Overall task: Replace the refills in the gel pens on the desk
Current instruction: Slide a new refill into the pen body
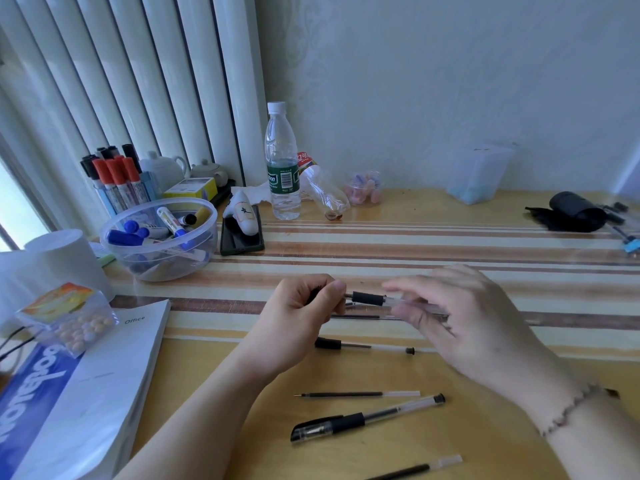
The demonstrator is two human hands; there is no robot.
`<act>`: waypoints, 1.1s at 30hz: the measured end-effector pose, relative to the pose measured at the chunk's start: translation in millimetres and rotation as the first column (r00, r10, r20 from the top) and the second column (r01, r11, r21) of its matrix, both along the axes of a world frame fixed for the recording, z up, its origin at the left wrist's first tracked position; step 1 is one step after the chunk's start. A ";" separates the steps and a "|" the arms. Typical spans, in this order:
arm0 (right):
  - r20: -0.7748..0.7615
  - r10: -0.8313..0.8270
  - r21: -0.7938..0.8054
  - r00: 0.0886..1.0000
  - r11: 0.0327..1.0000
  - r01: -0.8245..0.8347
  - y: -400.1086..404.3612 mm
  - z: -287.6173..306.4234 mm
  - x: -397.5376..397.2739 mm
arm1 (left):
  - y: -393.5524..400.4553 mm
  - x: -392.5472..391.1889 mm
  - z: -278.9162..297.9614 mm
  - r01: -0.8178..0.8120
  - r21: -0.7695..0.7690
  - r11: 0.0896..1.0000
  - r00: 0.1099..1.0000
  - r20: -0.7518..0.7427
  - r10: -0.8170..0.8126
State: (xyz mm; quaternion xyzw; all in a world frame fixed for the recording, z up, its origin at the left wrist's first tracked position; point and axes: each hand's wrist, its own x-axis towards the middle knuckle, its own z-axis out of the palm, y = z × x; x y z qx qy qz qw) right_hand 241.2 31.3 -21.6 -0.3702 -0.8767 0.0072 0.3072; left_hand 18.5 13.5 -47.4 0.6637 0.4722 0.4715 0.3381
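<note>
Both hands are working over the middle of the counter [381, 202]. The left hand [304, 306] is curling its fingers and thumb around a small dark part at the tip end of a gel pen [369, 298], pinching it. The right hand [460, 317] is blurred; its fingers are closing around the clear barrel of the same pen, holding it level above the counter with the black grip showing between the two hands. Just under the held pen a thin refill [356, 317] is lying on the striped cloth. Nearer the front edge a second pen body [363, 345] with no cap is lying flat, then a loose refill [356, 394], then a capped gel pen [367, 418] lying slantwise, and another refill [419, 469] is lying right at the front edge. Toward the left edge a clear bowl of markers [159, 237] is sitting beside a white book [104, 393]. A water bottle [282, 161] is standing upright near the back edge.
</note>
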 end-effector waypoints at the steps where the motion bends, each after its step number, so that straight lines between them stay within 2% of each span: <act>1: 0.000 -0.006 0.025 1.000 1.000 0.006 1.3 0.5 -0.4 | 0.1 -0.6 -0.1 -0.005 -0.003 1.000 1.000 0.005 0.005; 4: -0.025 -0.091 0.034 0.996 0.995 0.092 7.9 3.7 10.2 | 1.9 -6.2 1.5 -0.087 -0.006 0.996 0.996 0.032 0.087; 9: 0.024 -0.394 -0.058 0.919 0.917 0.395 22.4 9.3 38.8 | 4.1 -12.8 5.2 -0.221 -0.019 0.975 0.969 0.104 0.222; 11: -0.040 -0.396 -0.085 0.917 0.916 0.392 22.7 9.3 39.2 | 3.8 -11.9 4.5 -0.214 -0.023 0.977 0.971 0.100 0.215; 14: -0.178 -0.191 -0.020 0.965 0.981 0.191 10.7 12.5 22.8 | 2.4 -5.6 0.1 -0.138 -0.010 0.990 0.990 0.039 0.139; 17: -0.051 -0.051 0.017 0.997 0.999 0.052 -0.1 7.6 4.0 | 0.2 1.0 -3.1 -0.044 0.023 0.999 0.999 -0.013 0.045; 21: 0.014 -0.096 0.096 0.995 0.991 0.095 4.9 4.8 5.4 | -0.6 1.7 -2.9 -0.007 0.009 1.000 0.999 -0.048 0.007; 24: 0.010 -0.285 0.045 0.958 0.958 0.284 19.0 14.8 33.6 | 0.1 -0.6 -2.4 -0.069 -0.014 0.998 0.997 -0.043 0.068; 27: 0.170 -0.551 -0.092 0.817 0.817 0.570 43.3 5.0 73.6 | 2.1 -3.0 -2.5 -0.133 -0.048 0.990 0.991 -0.021 0.132; 30: 0.301 -0.583 -0.225 0.755 0.726 0.650 54.4 -8.7 85.1 | 0.9 -1.9 -1.4 -0.119 -0.050 0.992 0.993 -0.022 0.118; 33: 0.378 -0.575 -0.294 0.726 0.669 0.682 53.0 -9.4 82.6 | 0.7 -1.9 -1.3 -0.116 -0.040 0.992 0.993 -0.036 0.114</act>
